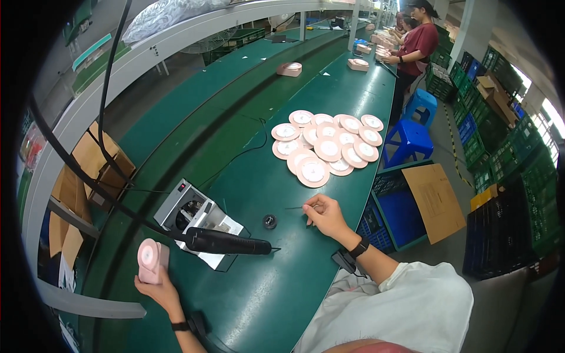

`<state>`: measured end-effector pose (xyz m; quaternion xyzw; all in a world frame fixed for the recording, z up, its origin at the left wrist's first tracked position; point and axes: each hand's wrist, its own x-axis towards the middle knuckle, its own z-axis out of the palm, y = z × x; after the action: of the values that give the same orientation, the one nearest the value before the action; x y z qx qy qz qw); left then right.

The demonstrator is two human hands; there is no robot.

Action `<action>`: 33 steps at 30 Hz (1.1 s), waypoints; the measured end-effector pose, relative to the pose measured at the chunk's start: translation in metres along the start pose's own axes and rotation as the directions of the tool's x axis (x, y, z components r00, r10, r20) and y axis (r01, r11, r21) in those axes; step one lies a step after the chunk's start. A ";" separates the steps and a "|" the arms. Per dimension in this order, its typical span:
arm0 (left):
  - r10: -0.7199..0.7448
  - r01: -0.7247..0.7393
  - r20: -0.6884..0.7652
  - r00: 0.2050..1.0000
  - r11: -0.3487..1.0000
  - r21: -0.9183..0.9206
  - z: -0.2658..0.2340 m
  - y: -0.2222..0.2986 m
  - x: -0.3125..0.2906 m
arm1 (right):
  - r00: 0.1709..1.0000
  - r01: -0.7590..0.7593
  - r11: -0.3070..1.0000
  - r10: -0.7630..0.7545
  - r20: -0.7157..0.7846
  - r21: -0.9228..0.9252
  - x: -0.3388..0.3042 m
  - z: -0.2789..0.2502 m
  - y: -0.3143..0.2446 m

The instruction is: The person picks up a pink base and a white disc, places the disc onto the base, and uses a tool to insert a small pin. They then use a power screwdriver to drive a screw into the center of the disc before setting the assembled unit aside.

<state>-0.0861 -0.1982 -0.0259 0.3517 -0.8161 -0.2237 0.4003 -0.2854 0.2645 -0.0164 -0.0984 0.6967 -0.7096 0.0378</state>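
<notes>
At the lower left my left hand [158, 290] is closed round a pink clock-like device [154, 259] with a round face, held beside the far edge of the green bench. My right hand [327, 216] pinches a thin metal tool, seemingly tweezers [293, 207], whose tip points left above the bench. Just left of that hand stands a small round black container [269, 221]; its contents are too small to tell. Between my hands are a grey screw feeder [191, 213] and a black electric screwdriver [226, 242] lying across its front.
Beyond my right hand lies a heap of pink discs with white centres [326, 148]. A green conveyor belt [176, 159] runs along the left. Blue crate [400, 206], cardboard and blue stools [408, 143] stand on the right. A person in red [419, 44] works farther up the bench.
</notes>
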 end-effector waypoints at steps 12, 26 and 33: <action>-0.011 0.011 0.099 0.995 1.000 -0.005 0.013 -0.008 0.005 | 0.999 -0.002 0.999 0.000 -0.036 -0.043 0.003 -0.003 0.006; 0.191 -0.267 0.327 0.925 0.941 0.209 0.011 0.004 -0.005 | 0.999 0.018 0.979 -0.025 -0.033 -0.201 0.006 0.001 0.005; 0.173 -0.261 0.363 0.916 0.942 0.211 0.003 0.004 -0.003 | 1.000 0.005 0.948 -0.010 -0.013 -0.318 0.006 0.008 -0.003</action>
<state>-0.0890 -0.1930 -0.0266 0.2630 -0.9288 -0.1279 0.2277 -0.2899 0.2553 -0.0131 -0.1007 0.8017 -0.5890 0.0138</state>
